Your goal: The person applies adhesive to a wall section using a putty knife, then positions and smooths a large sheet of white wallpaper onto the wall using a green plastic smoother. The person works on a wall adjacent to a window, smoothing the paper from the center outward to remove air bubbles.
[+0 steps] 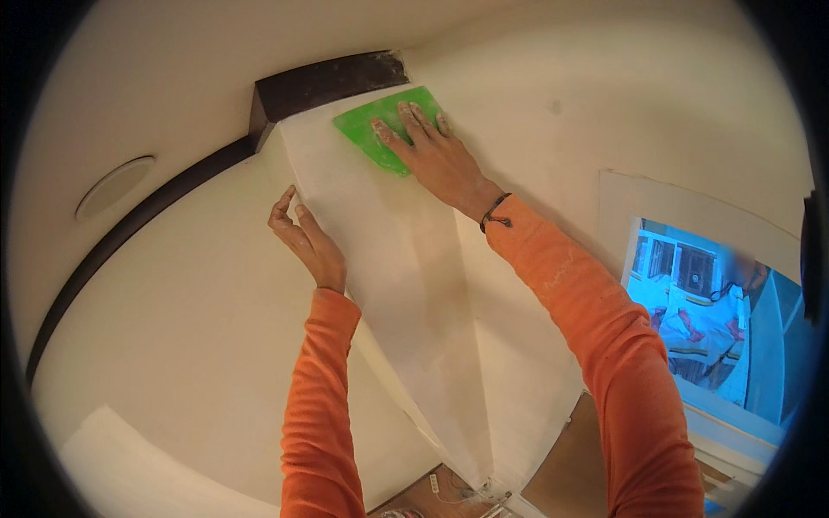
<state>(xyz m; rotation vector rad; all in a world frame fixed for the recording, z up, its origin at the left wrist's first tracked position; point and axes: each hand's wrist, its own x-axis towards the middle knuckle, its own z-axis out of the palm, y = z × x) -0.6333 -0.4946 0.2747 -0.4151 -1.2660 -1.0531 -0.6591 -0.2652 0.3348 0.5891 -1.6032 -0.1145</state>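
Note:
My right hand (429, 148) presses a green plastic putty spreader (364, 121) flat against the upper part of a white wall column (363, 216). Its fingers, smeared with white, lie spread over the spreader's face; the thumb's grip is hidden. Lower down, beside the column's left edge, my left hand (311, 244) is raised with its fingers partly bent and apart. Nothing shows in it. Damp-looking, darker patches run down the column's right part.
Dark brown trim (332, 85) caps the column and curves along the ceiling edge. A round ceiling fitting (116, 187) sits at left. At right is a window (691, 293) with blue-lit things beyond. A power strip (434, 483) lies at the column's foot.

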